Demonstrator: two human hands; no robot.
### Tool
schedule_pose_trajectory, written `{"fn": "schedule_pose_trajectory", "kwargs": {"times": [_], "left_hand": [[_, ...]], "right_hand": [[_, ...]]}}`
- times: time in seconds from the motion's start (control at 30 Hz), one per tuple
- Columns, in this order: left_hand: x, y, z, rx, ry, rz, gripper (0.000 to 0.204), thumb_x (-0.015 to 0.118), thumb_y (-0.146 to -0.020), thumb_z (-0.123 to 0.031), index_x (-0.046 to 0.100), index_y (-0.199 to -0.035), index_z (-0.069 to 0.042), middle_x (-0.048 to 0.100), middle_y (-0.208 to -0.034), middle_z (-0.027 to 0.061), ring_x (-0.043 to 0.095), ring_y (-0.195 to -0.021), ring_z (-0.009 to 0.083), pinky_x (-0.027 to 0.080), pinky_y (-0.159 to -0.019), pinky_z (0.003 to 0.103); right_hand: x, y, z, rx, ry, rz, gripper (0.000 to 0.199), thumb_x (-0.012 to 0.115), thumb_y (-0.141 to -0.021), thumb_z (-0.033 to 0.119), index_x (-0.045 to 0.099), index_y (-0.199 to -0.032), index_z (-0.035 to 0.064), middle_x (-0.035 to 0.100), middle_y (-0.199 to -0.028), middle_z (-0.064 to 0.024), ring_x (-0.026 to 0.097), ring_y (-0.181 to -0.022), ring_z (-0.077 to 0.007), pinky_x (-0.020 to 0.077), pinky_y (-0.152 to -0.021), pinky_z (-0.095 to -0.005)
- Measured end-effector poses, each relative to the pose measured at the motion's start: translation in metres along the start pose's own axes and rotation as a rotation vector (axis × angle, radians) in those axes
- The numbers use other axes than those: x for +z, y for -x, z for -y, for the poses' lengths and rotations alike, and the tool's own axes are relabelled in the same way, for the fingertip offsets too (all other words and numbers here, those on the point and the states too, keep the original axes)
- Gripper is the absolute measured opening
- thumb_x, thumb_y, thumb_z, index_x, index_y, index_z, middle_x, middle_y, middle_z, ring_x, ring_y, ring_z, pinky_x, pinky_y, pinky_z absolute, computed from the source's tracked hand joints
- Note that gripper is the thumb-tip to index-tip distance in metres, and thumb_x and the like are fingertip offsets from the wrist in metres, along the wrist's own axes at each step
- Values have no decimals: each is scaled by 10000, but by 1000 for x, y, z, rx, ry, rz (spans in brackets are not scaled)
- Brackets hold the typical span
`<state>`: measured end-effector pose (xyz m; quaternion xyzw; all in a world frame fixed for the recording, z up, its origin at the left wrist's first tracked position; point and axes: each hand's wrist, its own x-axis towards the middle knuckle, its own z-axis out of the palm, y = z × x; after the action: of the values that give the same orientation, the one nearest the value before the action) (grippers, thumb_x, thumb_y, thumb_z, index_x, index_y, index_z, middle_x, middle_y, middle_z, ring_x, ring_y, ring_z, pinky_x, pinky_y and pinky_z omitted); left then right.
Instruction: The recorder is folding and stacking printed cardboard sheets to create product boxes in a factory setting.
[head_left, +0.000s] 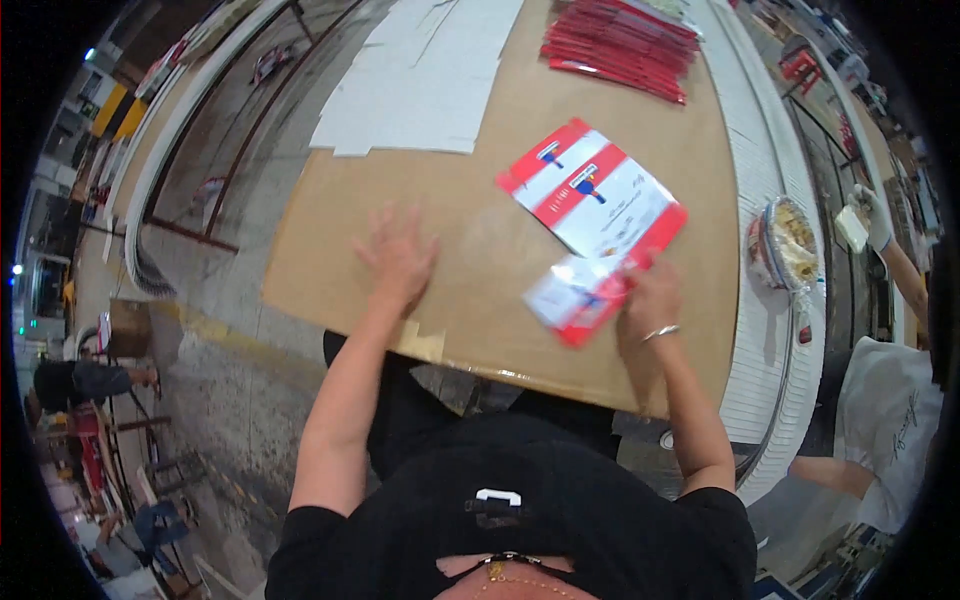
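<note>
My left hand (400, 252) lies on the brown tabletop (330, 230) with its fingers spread, holding nothing. At the right, my right hand (654, 298) grips the edge of a small red-and-white printed packet (577, 298), which is smeared by motion. Its fingers are partly hidden. Just beyond it, a larger flat red-and-white printed sheet or pouch (630, 195) with blue pictures lies slanted on the table. The packet overlaps this sheet's near edge; whether the two are joined I cannot tell.
White cardboard sheets (420, 85) lie at the far left of the table. A stack of glossy red packets (625, 45) sits at the far right. Along the right runs a white ribbed conveyor (760, 340) carrying a round tub (785, 245). Beyond it, a co-worker's gloved hand (872, 217) holds a pale block.
</note>
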<state>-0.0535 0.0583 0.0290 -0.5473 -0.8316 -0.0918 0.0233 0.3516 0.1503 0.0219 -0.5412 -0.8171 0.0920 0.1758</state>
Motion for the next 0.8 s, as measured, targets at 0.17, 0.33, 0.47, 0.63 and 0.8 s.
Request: {"fn": "schedule_pose_trajectory", "kwargs": {"times": [0.17, 0.33, 0.47, 0.63, 0.8], "left_hand": [[19, 9, 54, -9, 88, -102, 520, 536, -932, -368, 487, -1418, -190, 360, -1502, 152, 286, -1414, 364, 122, -1104, 699], [15, 5, 42, -47, 103, -104, 504, 562, -914, -318, 504, -1395, -177, 385, -1479, 134, 308, -1403, 335, 153, -1120, 663], [4, 8, 46, -49, 82, -108, 519, 584, -887, -293, 506, -1383, -158, 395, -1457, 140, 312, -1395, 337, 163, -1125, 649], [2, 5, 37, -50, 75, -94, 539, 603, -867, -287, 502, -1373, -132, 395, -1444, 154, 313, -1386, 347, 167, -1128, 639], [4, -5, 24, -12, 151, -48, 555, 608, -851, -265, 494, -1378, -136, 383, -1447, 154, 303, -1390, 353, 155, -1132, 636]], "right_hand": [[-32, -83, -80, 590, -1276, -9, 264, 633, -839, 44, 694, -1092, 91, 662, -1118, -152, 641, -1003, -227, 531, -895, -354], [0, -136, -63, 383, -1370, 18, 161, 632, -785, -7, 670, -939, 17, 667, -925, -56, 616, -832, -134, 516, -762, -270], [57, -216, -35, 424, -1312, -241, 129, 668, -737, -13, 664, -859, 31, 661, -816, -36, 611, -750, -146, 509, -708, -267], [92, -364, -49, 757, -675, -726, 210, 735, -763, 157, 639, -908, 40, 695, -877, -131, 666, -836, -268, 521, -776, -405], [97, -451, -69, 883, -355, -479, 522, 780, -778, 351, 561, -1163, 74, 698, -979, -166, 678, -934, -334, 513, -846, -448]]}}
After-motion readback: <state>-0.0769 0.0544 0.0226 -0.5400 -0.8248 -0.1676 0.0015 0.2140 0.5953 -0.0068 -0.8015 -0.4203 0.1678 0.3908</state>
